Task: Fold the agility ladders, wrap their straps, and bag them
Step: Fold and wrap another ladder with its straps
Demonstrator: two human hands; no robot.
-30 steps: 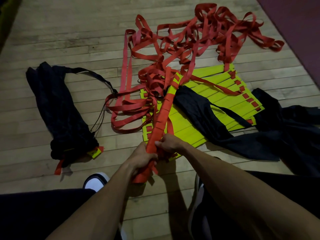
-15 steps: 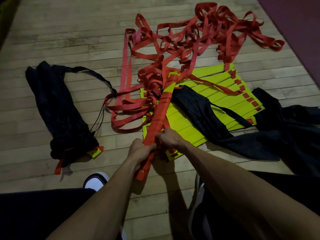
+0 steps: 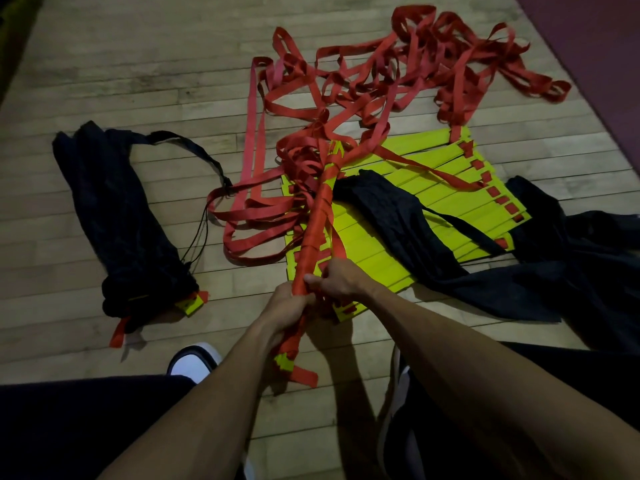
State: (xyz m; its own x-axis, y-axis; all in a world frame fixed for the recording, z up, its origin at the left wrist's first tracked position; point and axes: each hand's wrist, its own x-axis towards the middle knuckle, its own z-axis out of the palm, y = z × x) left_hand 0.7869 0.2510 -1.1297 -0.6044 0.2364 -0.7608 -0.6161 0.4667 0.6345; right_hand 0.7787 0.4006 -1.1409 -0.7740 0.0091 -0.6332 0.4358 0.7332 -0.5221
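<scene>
Filled black bag (image 3: 124, 216) left, loose red straps (image 3: 398, 81) beyond bundle (image 3: 313, 237)

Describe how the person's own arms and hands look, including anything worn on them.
Both forearms come in bare from the bottom of the view, with no sleeve showing. The left hand and the right hand wear no glove, and no ring, watch or wristband is visible. The light is dim, so fine details cannot be made out.
</scene>
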